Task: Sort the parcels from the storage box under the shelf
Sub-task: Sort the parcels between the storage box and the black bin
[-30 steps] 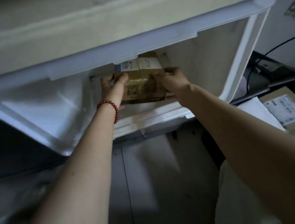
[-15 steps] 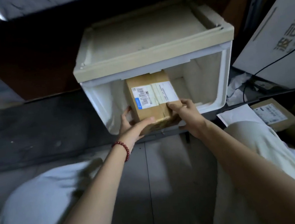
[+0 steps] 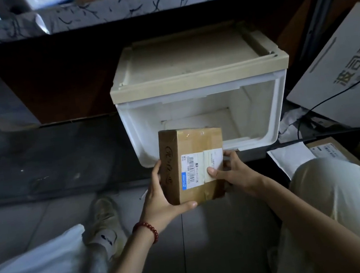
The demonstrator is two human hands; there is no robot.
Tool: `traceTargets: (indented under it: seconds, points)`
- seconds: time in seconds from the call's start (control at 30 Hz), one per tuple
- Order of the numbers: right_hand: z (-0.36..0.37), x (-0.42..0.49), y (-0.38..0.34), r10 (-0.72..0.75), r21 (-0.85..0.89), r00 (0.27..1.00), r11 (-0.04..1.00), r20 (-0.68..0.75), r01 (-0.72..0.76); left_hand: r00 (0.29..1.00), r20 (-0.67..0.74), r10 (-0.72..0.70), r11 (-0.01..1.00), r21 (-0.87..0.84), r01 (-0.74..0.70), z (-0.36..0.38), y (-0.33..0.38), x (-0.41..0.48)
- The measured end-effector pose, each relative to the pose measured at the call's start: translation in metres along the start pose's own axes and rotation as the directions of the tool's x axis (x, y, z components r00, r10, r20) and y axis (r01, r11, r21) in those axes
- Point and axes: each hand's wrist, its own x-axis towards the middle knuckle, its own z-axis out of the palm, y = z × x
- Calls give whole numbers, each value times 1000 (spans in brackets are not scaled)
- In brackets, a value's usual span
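Gripping from 2 sides: left hand (image 3: 160,199) fingers (image 3: 158,174) lie up the left face of the parcel (image 3: 190,148), thumb hooked under its near edge; right hand (image 3: 235,172) thumb presses the shipping label (image 3: 198,168), fingers curled round the right edge. Parcel is held in the air, just near of the storage box (image 3: 273,109) mouth, clear of it. Box sits under the shelf (image 3: 155,1); visible interior shows no further parcel, so emptying looks done or close. Remaining, as I judge: sorting this 1 among the taped parcels (image 3: 331,149) on the floor, right.
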Motion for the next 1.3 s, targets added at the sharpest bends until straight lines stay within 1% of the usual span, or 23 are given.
traceTargets:
  seconds: [0.07, 0.13, 0.23, 0.3, 0.4, 0.5, 0.63, 0.7, 0.8, 0.9, 1.0, 1.07, 1.13, 1.2, 1.3]
  points:
    - [4, -1, -4, -69, -32, 998, 997, -8, 69, 998, -57, 27, 999, -19, -28, -1, -1, -1]
    - [6, -1, -10, -170, -79, 985, 982, -8, 169, 995, -90, 36, 994, -103, -45, -2, -3, 2]
    - [12, -3, -17, -286, -71, 957, 955, 49, 288, 995, -95, 22, 972, -229, -43, -7, -7, 7]
    - [15, -5, -21, -311, -74, 945, 945, 105, 320, 996, -89, -16, 954, -299, -11, -11, -10, 11]
    - [17, -6, -25, -310, -54, 939, 946, 149, 321, 996, -65, -67, 943, -331, 42, -15, -13, 12]
    - [17, -8, -31, -277, -20, 950, 959, 146, 283, 992, -32, -123, 928, -357, 103, -15, -19, 12]
    - [17, -8, -35, -225, -38, 963, 972, 150, 233, 972, -26, -232, 841, -507, 187, -12, -26, 19]
    - [18, -8, -35, -208, -45, 966, 975, 152, 217, 964, -4, -267, 808, -546, 222, -12, -28, 22]
    - [21, -6, -33, -180, -29, 980, 983, 90, 183, 954, 4, -299, 806, -534, 255, -15, -28, 23]
    - [22, -2, -30, -176, -7, 984, 984, 13, 176, 956, -3, -294, 844, -470, 258, -18, -23, 22]
    - [21, 3, -30, -146, 38, 988, 989, 46, 144, 965, -7, -261, 872, -430, 232, -20, -15, 20]
    - [19, 6, -28, -96, 89, 992, 992, 83, 89, 974, -16, -228, 881, -430, 199, -20, -10, 19]
    - [18, 9, -25, -67, 134, 995, 989, 80, 56, 985, -44, -167, 899, -416, 134, -22, -5, 18]
    - [18, 11, -23, -59, 135, 996, 990, 68, 50, 993, -66, -93, 921, -384, 60, -26, 0, 17]
    - [18, 11, -21, -26, 125, 997, 992, 74, 17, 996, -78, -37, 950, -311, 10, -31, 6, 14]
